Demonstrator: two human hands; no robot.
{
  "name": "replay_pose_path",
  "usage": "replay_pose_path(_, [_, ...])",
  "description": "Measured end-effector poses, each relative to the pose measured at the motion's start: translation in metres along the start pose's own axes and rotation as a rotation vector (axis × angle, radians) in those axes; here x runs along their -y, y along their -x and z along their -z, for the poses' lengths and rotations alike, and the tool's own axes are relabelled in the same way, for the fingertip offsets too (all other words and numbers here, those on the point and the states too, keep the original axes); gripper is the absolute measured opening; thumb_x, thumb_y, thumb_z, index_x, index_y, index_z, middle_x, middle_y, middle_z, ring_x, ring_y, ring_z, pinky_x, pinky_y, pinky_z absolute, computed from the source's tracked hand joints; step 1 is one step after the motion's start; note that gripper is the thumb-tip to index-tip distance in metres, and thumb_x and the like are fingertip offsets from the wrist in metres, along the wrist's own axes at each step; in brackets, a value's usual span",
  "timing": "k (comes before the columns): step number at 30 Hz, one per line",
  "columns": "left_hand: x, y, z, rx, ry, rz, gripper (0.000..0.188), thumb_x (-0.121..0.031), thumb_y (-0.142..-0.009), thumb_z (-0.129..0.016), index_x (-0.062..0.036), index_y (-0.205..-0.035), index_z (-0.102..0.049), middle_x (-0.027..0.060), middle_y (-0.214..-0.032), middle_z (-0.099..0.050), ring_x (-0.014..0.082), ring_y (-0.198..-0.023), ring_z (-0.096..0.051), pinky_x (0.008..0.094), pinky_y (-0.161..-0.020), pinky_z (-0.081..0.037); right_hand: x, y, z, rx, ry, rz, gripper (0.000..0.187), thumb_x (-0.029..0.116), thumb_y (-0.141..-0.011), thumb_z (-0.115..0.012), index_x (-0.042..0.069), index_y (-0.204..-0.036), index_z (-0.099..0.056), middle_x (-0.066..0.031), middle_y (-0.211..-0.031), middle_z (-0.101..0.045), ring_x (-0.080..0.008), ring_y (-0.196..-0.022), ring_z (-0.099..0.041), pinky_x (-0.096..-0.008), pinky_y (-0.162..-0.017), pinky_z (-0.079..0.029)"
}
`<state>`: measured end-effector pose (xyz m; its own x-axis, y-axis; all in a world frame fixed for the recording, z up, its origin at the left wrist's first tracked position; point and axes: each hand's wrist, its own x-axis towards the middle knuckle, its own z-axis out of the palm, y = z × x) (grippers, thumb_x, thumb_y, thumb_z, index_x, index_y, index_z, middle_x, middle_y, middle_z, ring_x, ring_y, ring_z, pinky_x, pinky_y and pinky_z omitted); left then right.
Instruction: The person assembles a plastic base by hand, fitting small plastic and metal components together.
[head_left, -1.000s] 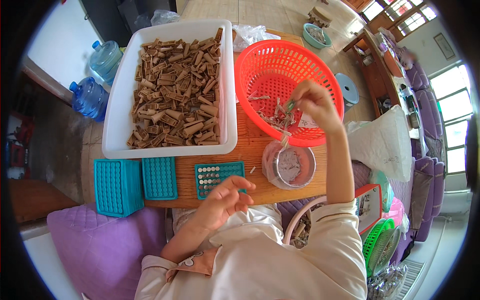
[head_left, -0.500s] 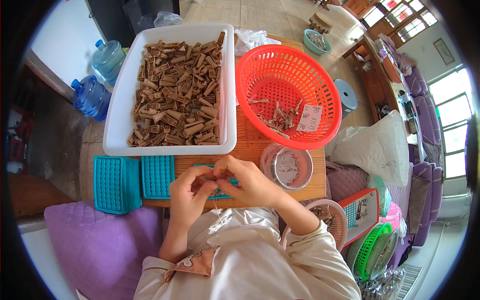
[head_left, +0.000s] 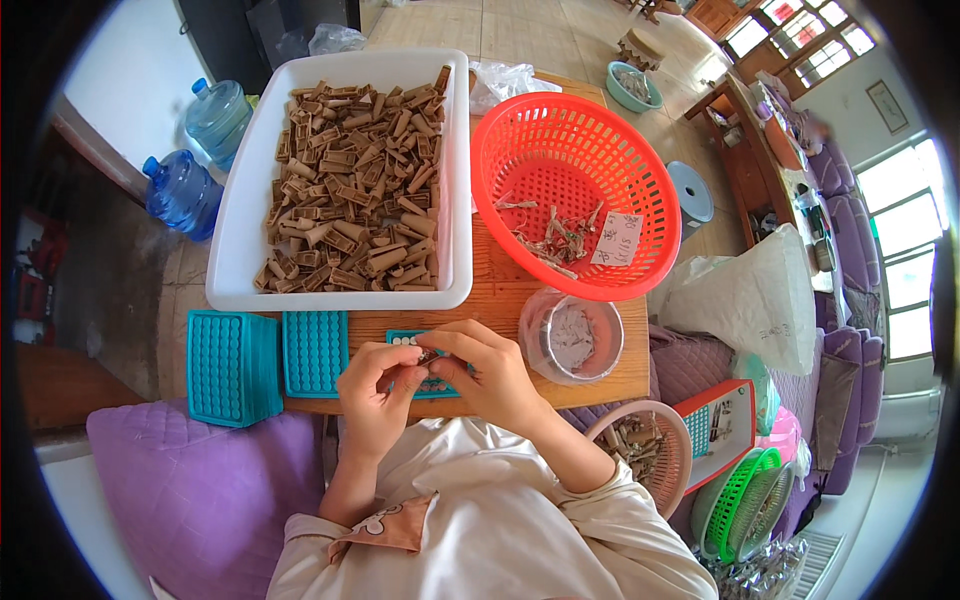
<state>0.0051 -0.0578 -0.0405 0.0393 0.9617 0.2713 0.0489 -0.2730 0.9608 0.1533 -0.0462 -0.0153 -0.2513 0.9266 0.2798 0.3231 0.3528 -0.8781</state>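
Note:
My left hand [head_left: 378,392] and my right hand [head_left: 482,368] meet near the table's front edge. Both are closed, thumbs and forefingers pinching one small dark piece [head_left: 428,357], too small to name. Under them lies a teal tray with round cups [head_left: 408,338], mostly hidden by the fingers; small white round bits sit in some of its cups. Left of the hands are another teal tray [head_left: 316,352] and a tall stack of such trays [head_left: 234,366]. To the right stands a clear tub with a pinkish inside and whitish scraps [head_left: 573,338].
A big white bin [head_left: 456,230] of brown half-tube pieces [head_left: 350,190] fills the table's far left. Beside it stands a red basket [head_left: 570,140] with pale stringy scraps and a paper label. A pink basket [head_left: 676,460] is at my right, a purple cushion [head_left: 200,490] at my left.
The white strings that hung below my fingers are gone from view. My right hand has shifted slightly down and left. More of the tray's white bits show, and a dark piece is between the fingertips.

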Motion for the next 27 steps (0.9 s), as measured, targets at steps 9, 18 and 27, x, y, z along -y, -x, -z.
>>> replay_pose_path(9, [-0.001, -0.001, -0.005, 0.124, 0.198, 0.328, 0.027, 0.005, -0.075, -0.057, 0.0016, -0.101, -0.052, 0.0074, -0.090, -0.058, 0.0118, -0.081, -0.057, 0.0223, -0.069, -0.048, -0.010, 0.010, 0.007, -0.028, 0.434, 0.278, 0.031, 0.000, -0.064, -0.059, 0.002, -0.094, -0.057, -0.0067, -0.079, -0.055, -0.0191, -0.064, -0.054, -0.0290, -0.054, -0.046])
replay_pose_path(18, [0.010, -0.002, 0.000, 0.250, 0.257, 0.437, 0.027, 0.009, -0.075, -0.054, 0.0018, -0.101, -0.050, 0.0079, -0.088, -0.058, 0.0114, -0.080, -0.057, 0.0226, -0.070, -0.048, -0.010, 0.017, 0.006, 0.017, 0.486, 0.332, 0.040, 0.019, -0.059, -0.067, 0.003, -0.094, -0.056, -0.0039, -0.076, -0.052, -0.0171, -0.063, -0.051, -0.0267, -0.052, -0.044])
replay_pose_path(27, [0.018, 0.004, 0.001, 0.281, 0.449, 0.502, 0.028, 0.009, -0.073, -0.057, 0.0000, -0.098, -0.050, 0.0044, -0.086, -0.052, 0.0114, -0.080, -0.056, 0.0231, -0.071, -0.049, -0.007, 0.024, 0.006, 0.010, 0.399, 0.249, 0.031, 0.008, -0.059, -0.069, 0.004, -0.088, -0.057, -0.0034, -0.065, -0.050, -0.0178, -0.057, -0.049, -0.0277, -0.051, -0.042])
